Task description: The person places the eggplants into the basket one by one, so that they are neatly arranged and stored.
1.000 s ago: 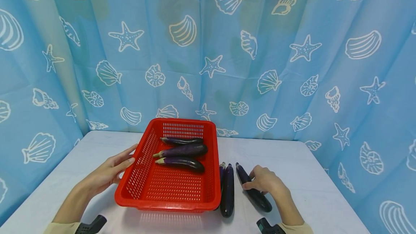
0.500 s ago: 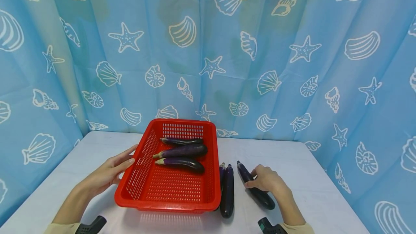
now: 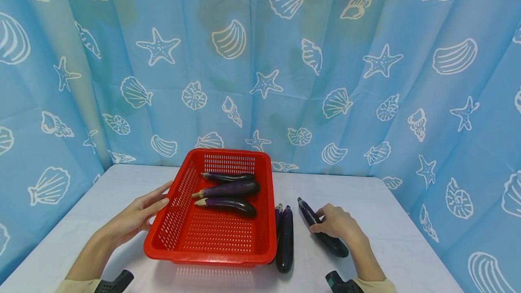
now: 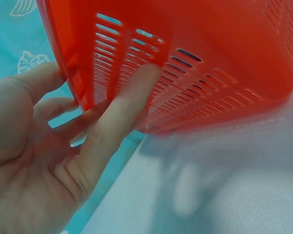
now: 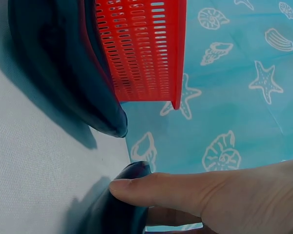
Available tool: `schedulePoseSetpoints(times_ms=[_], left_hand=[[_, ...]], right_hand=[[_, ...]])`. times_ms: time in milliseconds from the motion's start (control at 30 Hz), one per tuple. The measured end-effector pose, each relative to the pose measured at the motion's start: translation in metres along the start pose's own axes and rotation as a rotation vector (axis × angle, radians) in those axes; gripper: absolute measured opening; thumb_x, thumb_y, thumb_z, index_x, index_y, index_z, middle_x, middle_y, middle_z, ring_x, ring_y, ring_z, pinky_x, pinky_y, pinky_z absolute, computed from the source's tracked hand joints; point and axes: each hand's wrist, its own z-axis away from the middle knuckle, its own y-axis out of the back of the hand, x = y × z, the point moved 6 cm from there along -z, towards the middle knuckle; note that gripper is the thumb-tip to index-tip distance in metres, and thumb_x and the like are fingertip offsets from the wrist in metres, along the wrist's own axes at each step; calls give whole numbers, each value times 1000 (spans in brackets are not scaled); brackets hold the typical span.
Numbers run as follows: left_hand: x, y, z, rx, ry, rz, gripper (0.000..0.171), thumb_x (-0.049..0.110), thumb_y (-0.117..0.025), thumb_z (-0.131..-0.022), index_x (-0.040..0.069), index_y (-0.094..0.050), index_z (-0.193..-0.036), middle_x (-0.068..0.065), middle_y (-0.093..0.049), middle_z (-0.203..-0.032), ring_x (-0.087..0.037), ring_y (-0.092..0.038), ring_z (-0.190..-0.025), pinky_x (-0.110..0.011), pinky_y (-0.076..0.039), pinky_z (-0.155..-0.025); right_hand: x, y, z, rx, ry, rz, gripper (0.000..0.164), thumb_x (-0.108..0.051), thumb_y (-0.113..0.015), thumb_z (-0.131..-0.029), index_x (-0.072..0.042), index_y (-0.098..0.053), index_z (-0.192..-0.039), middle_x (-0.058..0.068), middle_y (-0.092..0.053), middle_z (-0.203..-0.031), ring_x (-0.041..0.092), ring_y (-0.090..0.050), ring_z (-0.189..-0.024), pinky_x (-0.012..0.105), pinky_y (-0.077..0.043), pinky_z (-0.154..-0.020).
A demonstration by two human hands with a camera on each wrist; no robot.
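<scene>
A red plastic basket [image 3: 220, 252] stands on the white table, with slotted walls. Inside it lie a thin eggplant [image 3: 228, 177], a thick eggplant [image 3: 234, 188] and a curved eggplant [image 3: 232, 204]. My left hand [image 3: 132, 216] touches the basket's left side; in the left wrist view the thumb [image 4: 124, 102] lies along the outer wall, the other fingers near the rim. To the right of the basket my right hand [image 3: 338, 225] grips a dark eggplant [image 3: 331, 243] around its middle. That eggplant lies slanted, stem end away from me. The fingers' far side is hidden.
Beside the basket's right wall lies a long eggplant [image 3: 286, 238], and another eggplant [image 3: 278, 214] is partly hidden between it and the wall. A blue shell-print curtain [image 3: 260, 58] hangs behind the table [image 3: 386, 220].
My right hand and the eggplant it grips have shifted slightly to the right, away from the long eggplant. The left hand and the basket stay in place.
</scene>
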Motion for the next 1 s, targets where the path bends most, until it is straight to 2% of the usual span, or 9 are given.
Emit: schedulePoseSetpoints(times_ms=[133, 300, 433, 1000], left_hand=[[1, 0, 1, -8, -8, 0, 57, 32, -44, -95, 38, -14, -144, -13, -27, -147, -25, -55, -113, -55, -50, -78], [2, -1, 1, -18, -15, 4, 57, 31, -43, -95, 38, -14, -144, -14, -26, -148, -24, -55, -113, -54, -50, -78], [1, -1, 0, -18, -10, 7, 57, 32, -43, -95, 38, -14, -144, -13, -25, -148, -24, -55, -113, -54, -50, -79], [1, -1, 1, -12, -9, -7, 57, 32, -42, -95, 37, -13, -144, -15, -26, -147, -24, -55, -112, -54, -50, -79]], right_hand=[[0, 3, -1, 19, 14, -7, 53, -33, -74, -71, -3, -61, -113, 13, -65, -101, 20, -59, -79, 44, -49, -69], [1, 4, -3, 39, 18, -15, 55, -30, -75, -71, -11, -57, -119, 9, -66, -94, 18, -59, -76, 42, -49, -67], [2, 5, -5, 52, 17, -21, 53, -28, -74, -72, -15, -54, -119, 6, -65, -93, 17, -57, -76, 41, -48, -67], [3, 10, -3, 62, 32, -12, 52, -26, -74, -73, -18, -53, -121, 7, -65, -95, 17, -56, -76, 41, -47, -67]])
